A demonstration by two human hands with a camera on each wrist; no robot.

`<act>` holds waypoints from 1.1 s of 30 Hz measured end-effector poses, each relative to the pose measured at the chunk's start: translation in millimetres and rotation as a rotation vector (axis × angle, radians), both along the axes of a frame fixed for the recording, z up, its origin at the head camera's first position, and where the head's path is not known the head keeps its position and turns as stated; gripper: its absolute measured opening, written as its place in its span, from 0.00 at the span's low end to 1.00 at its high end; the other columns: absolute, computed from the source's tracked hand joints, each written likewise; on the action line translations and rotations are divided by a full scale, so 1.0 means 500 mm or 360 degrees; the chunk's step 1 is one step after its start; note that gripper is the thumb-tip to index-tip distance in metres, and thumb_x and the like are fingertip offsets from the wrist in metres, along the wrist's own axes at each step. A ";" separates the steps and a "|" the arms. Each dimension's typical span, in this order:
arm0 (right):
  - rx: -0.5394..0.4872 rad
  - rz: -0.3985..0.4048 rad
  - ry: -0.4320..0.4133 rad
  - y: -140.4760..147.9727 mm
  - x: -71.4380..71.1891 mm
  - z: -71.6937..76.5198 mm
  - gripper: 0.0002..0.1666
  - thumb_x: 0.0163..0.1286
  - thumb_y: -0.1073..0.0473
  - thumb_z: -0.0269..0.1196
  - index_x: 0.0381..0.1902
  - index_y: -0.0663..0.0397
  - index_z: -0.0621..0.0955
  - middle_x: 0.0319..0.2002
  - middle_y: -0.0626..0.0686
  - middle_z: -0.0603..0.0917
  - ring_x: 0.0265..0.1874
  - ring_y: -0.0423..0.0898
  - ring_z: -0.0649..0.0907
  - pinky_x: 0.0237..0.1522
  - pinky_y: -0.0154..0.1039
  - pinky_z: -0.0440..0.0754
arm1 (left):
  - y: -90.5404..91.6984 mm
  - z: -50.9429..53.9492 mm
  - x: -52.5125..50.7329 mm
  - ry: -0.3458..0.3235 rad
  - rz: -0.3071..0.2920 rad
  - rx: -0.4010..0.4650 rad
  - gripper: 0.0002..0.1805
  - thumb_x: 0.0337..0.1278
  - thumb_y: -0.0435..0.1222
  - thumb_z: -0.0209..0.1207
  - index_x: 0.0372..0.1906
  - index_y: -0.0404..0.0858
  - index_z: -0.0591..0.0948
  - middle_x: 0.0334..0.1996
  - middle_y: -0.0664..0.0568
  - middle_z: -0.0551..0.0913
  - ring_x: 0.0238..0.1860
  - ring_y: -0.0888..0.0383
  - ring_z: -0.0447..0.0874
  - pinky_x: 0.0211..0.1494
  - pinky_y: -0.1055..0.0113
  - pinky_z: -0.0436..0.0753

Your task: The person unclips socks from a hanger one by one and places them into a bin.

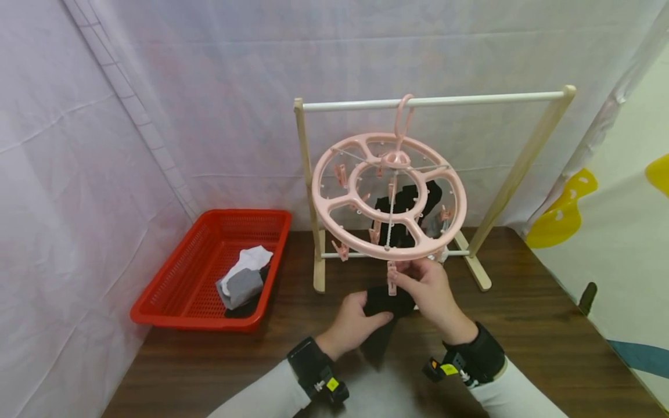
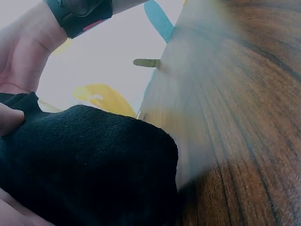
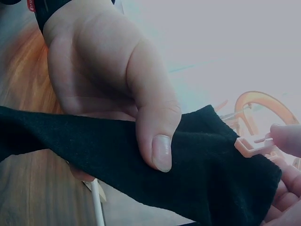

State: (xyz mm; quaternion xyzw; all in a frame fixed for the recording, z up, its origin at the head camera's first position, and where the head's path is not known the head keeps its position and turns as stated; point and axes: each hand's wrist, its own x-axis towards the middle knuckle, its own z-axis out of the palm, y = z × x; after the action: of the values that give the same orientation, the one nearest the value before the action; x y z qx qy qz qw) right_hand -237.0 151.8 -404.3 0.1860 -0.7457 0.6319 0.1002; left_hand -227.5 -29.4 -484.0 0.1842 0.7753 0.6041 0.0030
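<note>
A black sock [image 1: 377, 339] hangs from my left hand [image 1: 351, 326], which grips it between thumb and fingers below the front rim of a pink round clip hanger [image 1: 326, 204]. My right hand [image 1: 432, 293] pinches a pink clothespin [image 1: 392, 280] at the sock's upper edge. In the right wrist view the clothespin [image 3: 249, 148] overlaps that edge; whether it bites the cloth I cannot tell. The left thumb lies flat across the sock [image 3: 202, 160] there. Dark cloth [image 2: 103, 165] fills much of the left wrist view.
A red basket [image 1: 172, 273] at left holds a white sock [image 1: 251, 261], a grey one [image 1: 241, 288] and something black. The hanger hooks over a white rod [image 1: 491, 100] on a wooden stand [image 1: 528, 168]. Black cloth [image 1: 405, 200] hangs at its far side, and several clothespins dangle.
</note>
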 end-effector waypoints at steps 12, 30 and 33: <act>-0.0063 0.0023 -0.0004 0.001 -0.002 -0.005 0.08 0.70 0.73 0.66 0.43 0.77 0.82 0.31 0.35 0.86 0.31 0.33 0.85 0.36 0.29 0.85 | -0.048 -0.011 0.010 0.0095 -0.0018 -0.0117 0.14 0.59 0.34 0.71 0.49 0.34 0.89 0.41 0.47 0.93 0.37 0.68 0.85 0.46 0.71 0.85; -0.0038 0.0114 0.0086 0.003 -0.002 -0.012 0.07 0.73 0.70 0.66 0.45 0.69 0.82 0.31 0.42 0.87 0.30 0.39 0.87 0.35 0.34 0.86 | -0.203 0.106 0.035 0.0403 0.0266 -0.0116 0.13 0.58 0.31 0.72 0.49 0.38 0.90 0.40 0.47 0.93 0.36 0.63 0.88 0.42 0.66 0.88; -0.0016 0.0117 0.0118 0.003 -0.002 -0.012 0.06 0.72 0.70 0.67 0.45 0.68 0.83 0.30 0.44 0.87 0.30 0.40 0.87 0.34 0.35 0.87 | -0.244 0.141 0.031 0.0477 0.0412 -0.0060 0.12 0.59 0.30 0.72 0.48 0.34 0.90 0.40 0.43 0.93 0.36 0.66 0.88 0.41 0.69 0.87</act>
State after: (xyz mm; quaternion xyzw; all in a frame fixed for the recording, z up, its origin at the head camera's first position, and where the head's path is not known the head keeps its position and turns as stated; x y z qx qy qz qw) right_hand -237.9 153.3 -410.2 0.2362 -0.7309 0.6316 0.1054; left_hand -211.9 -151.3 -413.5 0.1707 0.7954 0.5508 -0.1867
